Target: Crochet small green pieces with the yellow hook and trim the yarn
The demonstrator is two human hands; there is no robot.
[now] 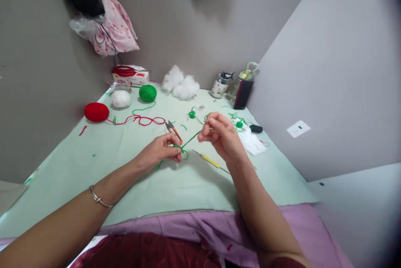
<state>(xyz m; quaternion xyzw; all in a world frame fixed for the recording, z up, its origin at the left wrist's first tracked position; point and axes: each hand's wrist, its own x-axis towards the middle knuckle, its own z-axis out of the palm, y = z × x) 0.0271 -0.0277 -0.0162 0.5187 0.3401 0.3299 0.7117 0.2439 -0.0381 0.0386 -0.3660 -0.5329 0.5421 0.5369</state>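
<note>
My left hand [169, 147] pinches a small green yarn piece [177, 147] above the table, with a loop and a tail hanging by the fingers. From it a green strand [190, 139] runs taut up to my right hand [219, 136], which is raised higher with its fingers closed on the strand. Behind my left hand lie orange-handled snips [174, 131]. A yellow-handled crochet hook [209, 161] rests on the table below my right hand.
On the pale green tabletop [125, 188] sit a red yarn ball [96, 112], a white ball [120, 98], a green ball [148, 93] and stuffing [181, 84]. A phone [243, 94] leans by a bottle [233, 91] and pen cup [219, 87]. White tissue [253, 142] lies right.
</note>
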